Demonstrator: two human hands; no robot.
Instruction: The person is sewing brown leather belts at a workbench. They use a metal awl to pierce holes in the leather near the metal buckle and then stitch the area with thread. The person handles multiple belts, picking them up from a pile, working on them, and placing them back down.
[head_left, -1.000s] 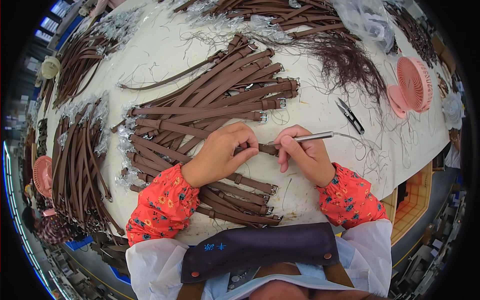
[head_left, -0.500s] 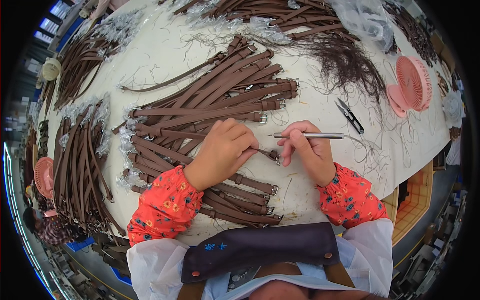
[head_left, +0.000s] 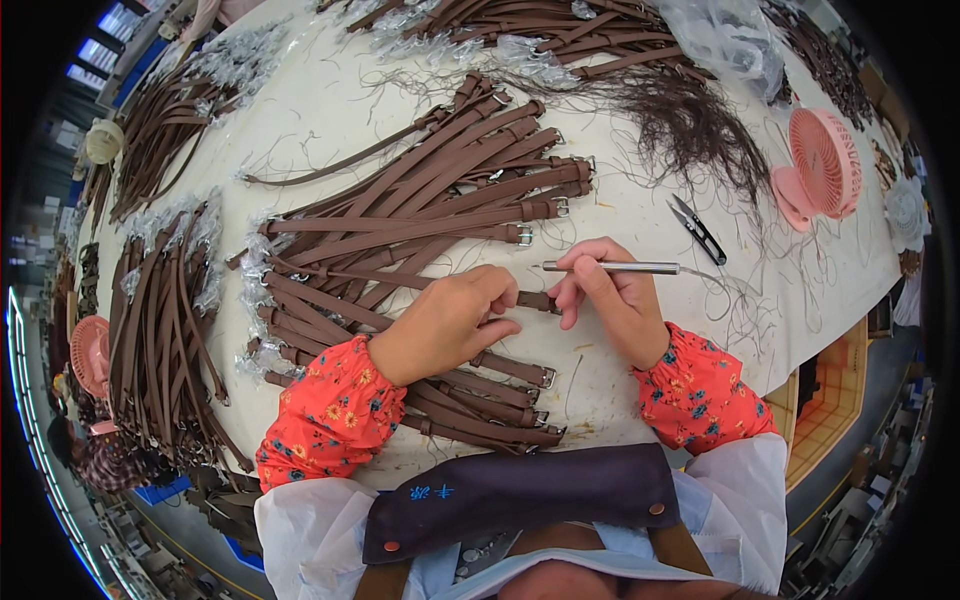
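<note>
Clearly, the right hand [head_left: 618, 300] holds one metal tool [head_left: 642, 267] beside one strap [head_left: 535, 300].

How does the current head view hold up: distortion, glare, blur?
Head view: long bluish-white light strip bows along the left rim, corners black; head view: clear crumpled plastic wrap and slim silver metal tool glint; head view: bare left hand and bare right hand fairly crisp, background near the rim softer.

Two blue characters [head_left: 431, 492] on the dark apron bib [head_left: 545, 492]
</note>
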